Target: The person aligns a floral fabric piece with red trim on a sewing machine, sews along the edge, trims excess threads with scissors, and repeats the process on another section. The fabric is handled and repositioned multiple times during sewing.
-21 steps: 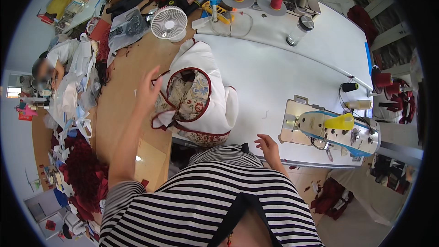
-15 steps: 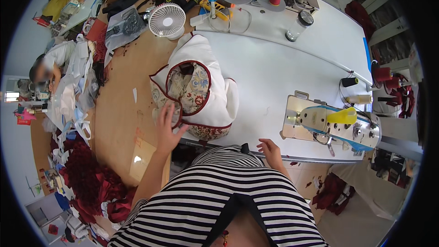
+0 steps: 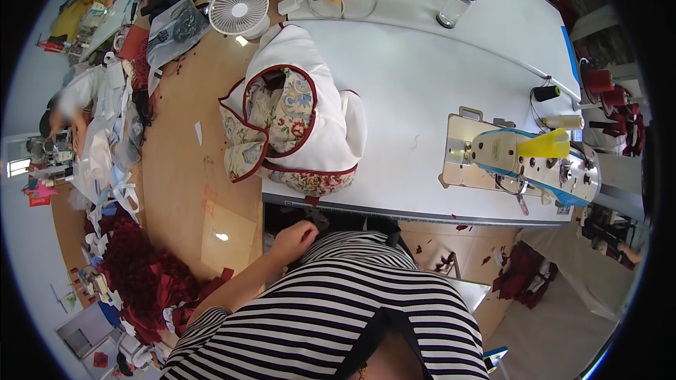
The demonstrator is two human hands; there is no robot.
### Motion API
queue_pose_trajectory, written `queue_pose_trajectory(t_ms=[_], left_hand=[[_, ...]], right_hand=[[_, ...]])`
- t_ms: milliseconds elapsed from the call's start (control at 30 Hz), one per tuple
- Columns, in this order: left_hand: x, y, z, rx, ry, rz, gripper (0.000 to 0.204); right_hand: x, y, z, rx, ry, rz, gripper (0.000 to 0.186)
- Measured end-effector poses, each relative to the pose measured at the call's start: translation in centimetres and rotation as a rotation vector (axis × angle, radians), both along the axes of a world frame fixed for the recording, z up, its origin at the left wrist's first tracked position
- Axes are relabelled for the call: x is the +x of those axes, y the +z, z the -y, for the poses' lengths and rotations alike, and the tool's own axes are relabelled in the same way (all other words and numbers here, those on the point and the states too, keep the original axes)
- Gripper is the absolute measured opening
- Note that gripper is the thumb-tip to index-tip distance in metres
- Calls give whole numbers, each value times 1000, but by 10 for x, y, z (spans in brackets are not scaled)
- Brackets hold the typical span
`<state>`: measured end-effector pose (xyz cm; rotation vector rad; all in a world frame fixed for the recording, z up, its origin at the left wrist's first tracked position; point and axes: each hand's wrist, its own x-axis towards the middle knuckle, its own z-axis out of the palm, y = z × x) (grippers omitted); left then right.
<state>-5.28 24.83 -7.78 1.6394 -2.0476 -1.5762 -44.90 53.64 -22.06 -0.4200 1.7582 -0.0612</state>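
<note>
White padded fabric piece (image 3: 320, 123) with a floral lining and dark red binding lies bunched straight ahead of the left hand (image 3: 298, 238), just beyond the near edge of the white desk (image 3: 408, 77). In the head view its round opening faces up, showing the patterned lining inside, and a loose bound flap hangs out on the left, over the join with the tan desk (image 3: 179, 119). The left hand is apart from it, closer to the body, beside the striped top (image 3: 338, 295), with its fingers curled in; the dark gap around it is murky, so I cannot tell whether they grip anything. The right hand is out of sight, and its state I cannot tell.

Ahead and to the right of the left hand sits a sewing machine (image 3: 486, 148) with a yellow cone-shaped piece (image 3: 546, 143) on top, and past that lie a black spool (image 3: 546, 93) and a cream spool (image 3: 563, 122). Far ahead, slightly left, stands a white fan (image 3: 239, 8); far ahead to the right is a glass jar (image 3: 458, 3) with a dark lid. Well to the left of the hand lies a dark red fabric heap (image 3: 134, 260). Farther left and ahead, another person (image 3: 69, 98) leans over some work.
</note>
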Motion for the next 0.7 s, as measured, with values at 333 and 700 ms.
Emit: queue_pose_trajectory(t_ms=[333,700], left_hand=[[115,-108,-148,403,-131,599,20],[104,-100,-94,266,-180,493,23]], right_hand=[[28,31,-125,186,100,26,25],[98,91,-240,453,113,320,23]])
